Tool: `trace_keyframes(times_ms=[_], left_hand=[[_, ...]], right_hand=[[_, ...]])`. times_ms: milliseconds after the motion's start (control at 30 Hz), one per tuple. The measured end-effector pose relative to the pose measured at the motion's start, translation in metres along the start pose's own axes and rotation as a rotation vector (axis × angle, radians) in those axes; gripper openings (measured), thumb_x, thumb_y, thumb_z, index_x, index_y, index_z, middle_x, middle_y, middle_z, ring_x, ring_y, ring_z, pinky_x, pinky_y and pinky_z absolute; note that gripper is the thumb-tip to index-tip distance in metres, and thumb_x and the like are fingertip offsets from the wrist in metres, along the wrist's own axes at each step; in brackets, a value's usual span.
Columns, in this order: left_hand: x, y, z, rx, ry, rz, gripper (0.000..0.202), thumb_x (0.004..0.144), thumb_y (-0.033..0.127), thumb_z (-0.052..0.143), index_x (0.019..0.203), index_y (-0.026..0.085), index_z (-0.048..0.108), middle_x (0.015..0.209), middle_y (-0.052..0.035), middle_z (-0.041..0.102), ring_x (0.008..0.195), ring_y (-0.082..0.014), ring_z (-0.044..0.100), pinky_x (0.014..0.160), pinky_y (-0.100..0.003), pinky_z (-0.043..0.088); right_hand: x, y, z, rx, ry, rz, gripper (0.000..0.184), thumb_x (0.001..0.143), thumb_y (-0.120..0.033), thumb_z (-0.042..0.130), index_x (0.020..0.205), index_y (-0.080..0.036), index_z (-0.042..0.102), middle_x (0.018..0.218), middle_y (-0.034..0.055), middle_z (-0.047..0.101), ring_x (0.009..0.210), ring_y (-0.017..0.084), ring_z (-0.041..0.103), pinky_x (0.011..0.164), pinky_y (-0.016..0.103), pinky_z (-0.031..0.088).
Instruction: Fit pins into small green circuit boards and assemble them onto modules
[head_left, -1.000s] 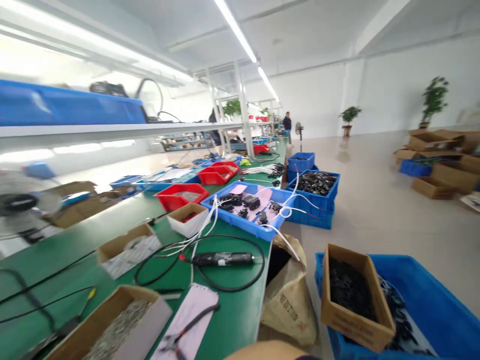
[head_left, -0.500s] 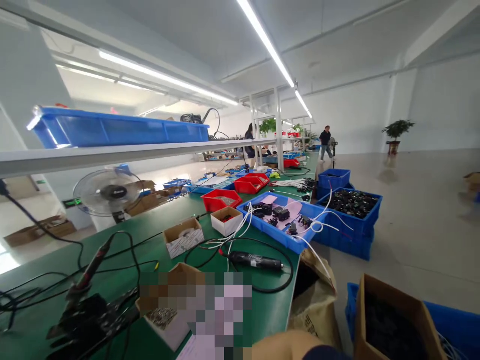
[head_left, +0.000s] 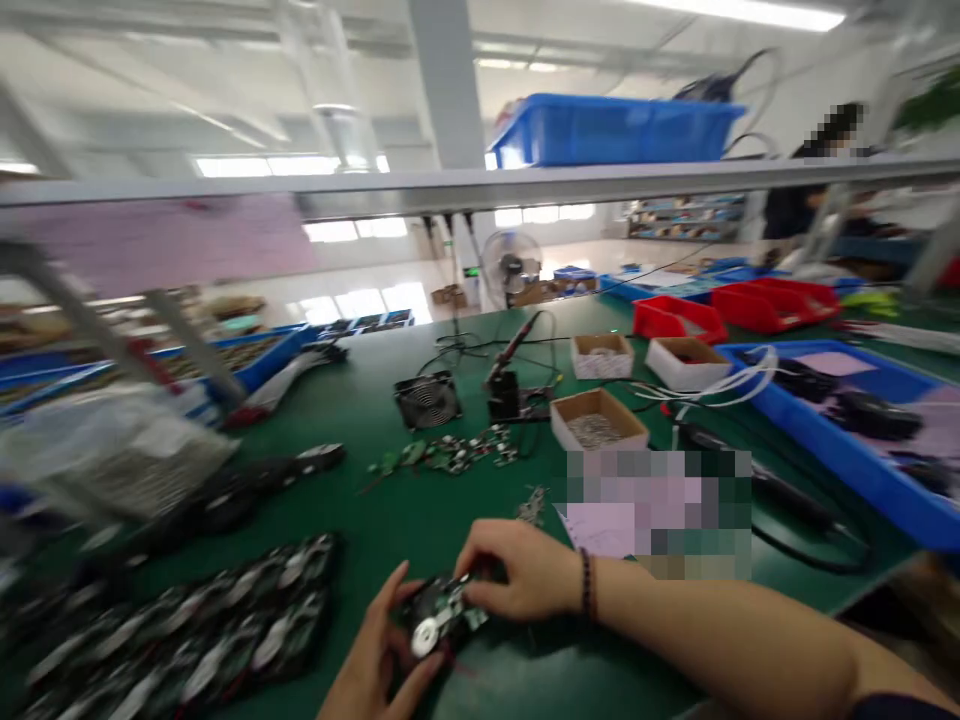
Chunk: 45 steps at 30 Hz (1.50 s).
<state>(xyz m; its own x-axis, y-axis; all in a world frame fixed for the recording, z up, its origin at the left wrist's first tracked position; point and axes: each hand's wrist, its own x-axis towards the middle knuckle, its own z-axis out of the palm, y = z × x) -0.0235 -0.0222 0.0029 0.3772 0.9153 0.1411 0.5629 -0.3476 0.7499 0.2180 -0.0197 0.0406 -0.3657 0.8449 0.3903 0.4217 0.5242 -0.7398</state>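
a small dark assembly (head_left: pixel 426 637) is held low over the green tabletop (head_left: pixel 352 525), between the two hands; whether it is rested on the surface cannot be told. its left side is clamped between the thumb and fingers of the left hand (head_left: pixel 379 645). its upper right edge is met by the bent fingertips of the right hand (head_left: pixel 517 572), though whether anything is pinched there cannot be told (the frame is blurred). the assembly is best kept level and steadied by its rim, with light fingertip pressure and the thin red wire kept from being trapped. a round, pale disc is set against green board and black casing. similar discs are repeated across the rows of assemblies (head_left: pixel 262 640). loose circuit boards (head_left: pixel 457 452) are heaped in a jagged strip, and fine metallic bits (head_left: pixel 596 430) are held in a cardboard box (head_left: pixel 631 441).
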Motion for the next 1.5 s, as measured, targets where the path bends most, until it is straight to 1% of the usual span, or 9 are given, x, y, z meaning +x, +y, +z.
trace_keyframes(times_ms=[100,333,667,900,1100,1200,1300,1400,1500], left_hand=[[-0.011,0.007,-0.005,-0.137,-0.103,-0.031,0.078,0.085,0.037,0.060,0.151,0.023,0.022,0.131,-0.0100,0.053,0.077,-0.0169,0.059,0.085,-0.038,0.054],[-0.010,0.019,0.001,-0.168,-0.130,0.026,0.091,0.078,0.017,0.072,0.151,0.030,0.020,0.137,-0.0061,0.050,0.076,-0.0131,0.057,0.092,-0.036,0.050],[-0.009,0.018,0.003,-0.071,-0.179,0.084,0.104,0.076,0.018,0.081,0.154,0.030,0.013,0.136,-0.0065,0.052,0.076,-0.0140,0.058,0.088,-0.033,0.050],[-0.008,0.019,0.003,-0.053,-0.182,0.079,0.108,0.074,0.019,0.085,0.153,0.030,0.013,0.135,-0.0049,0.054,0.073,-0.0124,0.056,0.086,-0.031,0.051],[-0.009,0.020,0.004,-0.028,-0.205,0.082,0.109,0.075,0.021,0.084,0.153,0.030,0.010,0.137,-0.0063,0.052,0.074,-0.0132,0.057,0.086,-0.032,0.050],[-0.010,0.022,0.003,-0.023,-0.189,0.100,0.102,0.075,0.018,0.083,0.151,0.031,0.016,0.133,-0.0040,0.055,0.073,-0.0122,0.055,0.085,-0.031,0.050],[-0.010,0.026,0.000,0.011,-0.199,0.109,0.079,0.078,0.022,0.081,0.144,0.026,0.036,0.121,-0.0043,0.059,0.075,-0.0140,0.056,0.082,-0.030,0.050],[-0.007,0.030,-0.004,0.029,-0.259,0.161,0.051,0.082,0.025,0.077,0.127,0.024,0.054,0.130,-0.0070,0.053,0.083,-0.0160,0.059,0.085,-0.032,0.051],[-0.006,0.034,-0.007,0.084,-0.269,0.212,0.046,0.082,0.022,0.079,0.123,0.024,0.056,0.134,-0.0069,0.049,0.102,-0.0209,0.059,0.094,-0.034,0.050]], right_hand=[[-0.009,-0.005,-0.001,0.016,-0.024,0.049,0.014,0.078,-0.011,0.067,0.090,-0.017,0.065,0.084,0.0009,0.061,0.076,0.015,0.058,0.070,0.024,0.045],[-0.011,-0.012,0.005,0.022,-0.097,0.123,0.009,0.085,-0.014,0.060,0.092,-0.019,0.063,0.087,0.0021,0.063,0.077,0.016,0.057,0.071,0.028,0.045],[-0.013,-0.020,0.011,-0.066,-0.158,0.157,0.007,0.086,-0.017,0.056,0.090,-0.019,0.062,0.087,0.0029,0.062,0.076,0.017,0.056,0.069,0.030,0.045],[-0.010,-0.021,0.004,-0.081,-0.139,0.177,0.008,0.086,-0.020,0.056,0.091,-0.020,0.062,0.087,0.0036,0.063,0.076,0.018,0.057,0.070,0.032,0.046],[-0.013,-0.015,0.010,-0.129,-0.168,0.145,0.008,0.087,-0.013,0.057,0.091,-0.020,0.058,0.091,0.0033,0.059,0.082,0.019,0.055,0.075,0.033,0.046],[-0.014,-0.013,0.010,-0.208,-0.182,0.089,0.011,0.087,-0.011,0.059,0.093,-0.020,0.056,0.100,0.0049,0.055,0.096,0.022,0.053,0.087,0.037,0.045],[-0.014,-0.010,0.008,-0.193,-0.215,0.109,0.013,0.089,-0.013,0.059,0.097,-0.022,0.056,0.107,0.0052,0.051,0.102,0.022,0.051,0.094,0.040,0.044],[-0.013,-0.005,0.008,-0.147,-0.246,0.120,0.011,0.090,-0.015,0.057,0.098,-0.021,0.053,0.104,0.0054,0.051,0.097,0.021,0.050,0.090,0.039,0.046],[-0.013,0.000,0.008,-0.130,-0.216,0.098,0.014,0.089,-0.019,0.059,0.099,-0.020,0.049,0.101,0.0059,0.052,0.092,0.020,0.050,0.084,0.037,0.047]])
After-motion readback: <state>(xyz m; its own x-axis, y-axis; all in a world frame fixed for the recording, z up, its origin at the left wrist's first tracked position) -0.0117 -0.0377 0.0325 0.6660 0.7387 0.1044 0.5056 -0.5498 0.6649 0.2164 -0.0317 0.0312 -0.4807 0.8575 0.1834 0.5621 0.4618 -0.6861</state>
